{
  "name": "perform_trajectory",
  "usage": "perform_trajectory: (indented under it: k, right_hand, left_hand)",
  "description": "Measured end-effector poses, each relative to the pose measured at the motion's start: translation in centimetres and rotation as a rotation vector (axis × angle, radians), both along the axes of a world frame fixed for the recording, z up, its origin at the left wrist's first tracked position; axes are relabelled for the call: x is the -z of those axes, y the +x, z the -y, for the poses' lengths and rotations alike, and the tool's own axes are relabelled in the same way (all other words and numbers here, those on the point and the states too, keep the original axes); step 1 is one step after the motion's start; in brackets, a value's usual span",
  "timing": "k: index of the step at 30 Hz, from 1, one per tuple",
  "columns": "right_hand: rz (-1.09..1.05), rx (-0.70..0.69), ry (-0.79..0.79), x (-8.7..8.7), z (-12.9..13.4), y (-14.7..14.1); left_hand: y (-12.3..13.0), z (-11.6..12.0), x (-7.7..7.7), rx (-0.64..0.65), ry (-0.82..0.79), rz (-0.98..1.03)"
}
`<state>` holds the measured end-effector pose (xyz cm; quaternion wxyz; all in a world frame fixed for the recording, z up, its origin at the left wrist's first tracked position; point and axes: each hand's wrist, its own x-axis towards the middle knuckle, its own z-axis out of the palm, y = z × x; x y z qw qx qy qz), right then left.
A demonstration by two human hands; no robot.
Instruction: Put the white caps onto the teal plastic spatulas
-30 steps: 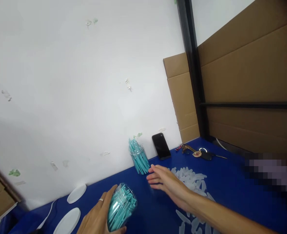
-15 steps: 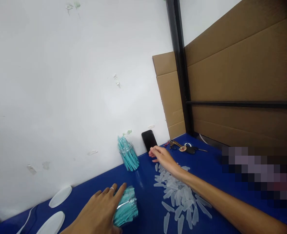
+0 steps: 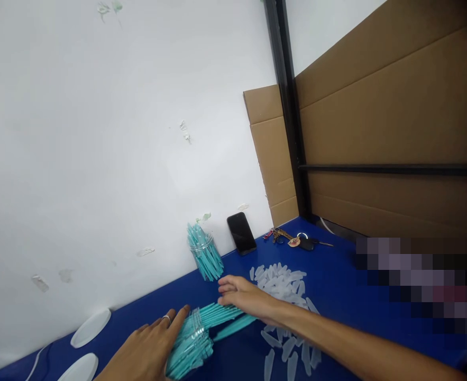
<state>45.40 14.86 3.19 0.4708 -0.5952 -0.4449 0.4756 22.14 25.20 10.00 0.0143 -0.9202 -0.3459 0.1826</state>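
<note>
A clear jar (image 3: 198, 330) packed with teal sticks lies on its side near the front of the blue table. My left hand (image 3: 148, 346), with a ring on one finger, is wrapped over it from the left. Out of the jar's mouth, a bundle of teal sticks (image 3: 221, 315) sticks out to the right. My right hand (image 3: 243, 296) hovers over the outer ends of that bundle, its fingers loosely extended and bent a little; whether they touch the sticks is hard to see. Beneath my right forearm spreads a pile of translucent white flat pieces (image 3: 281, 283).
Against the wall stands a second jar of teal sticks (image 3: 206, 254), with a black phone (image 3: 241, 233) leaning beside it. A bunch of keys (image 3: 292, 239) lies near the corner post (image 3: 291, 121). Two white discs (image 3: 91, 328) rest at the left, next to a white cable (image 3: 37, 362).
My right hand has come down and left from near the phone to the lying jar. Teal sticks now jut out of that jar to the right. My left hand has shifted slightly left with the jar.
</note>
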Motion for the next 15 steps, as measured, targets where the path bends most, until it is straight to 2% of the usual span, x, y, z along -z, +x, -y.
perform_trajectory:
  k: [3, 5, 8, 10, 12, 15]
  right_hand:
    - [0.072, 0.022, 0.065, 0.2, -0.8, -1.6]
    - [0.179, 0.026, 0.118, -0.2, -1.1, -1.3]
    - [0.403, 0.071, 0.199, -1.4, -0.7, 1.4]
    - [0.535, 0.069, 0.199, -2.0, 0.2, 3.7]
    - [0.627, -0.015, 0.159, -2.2, 1.1, 5.2]
    - [0.728, -0.104, 0.123, -1.7, 1.9, 5.4]
  left_hand:
    - [-0.6, -0.5, 0.1, -0.016, -0.015, -0.031]
    - [-1.0, -0.7, 0.1, -0.006, -0.015, -0.021]
    - [-1.4, -1.0, 0.5, 0.01, -0.015, 0.009]
    - [-1.7, -1.3, 0.8, 0.021, -0.016, 0.027]
    - [-1.8, -1.5, 1.0, 0.033, -0.015, 0.036]
    - [-1.6, -1.7, 1.1, 0.044, -0.02, 0.028]
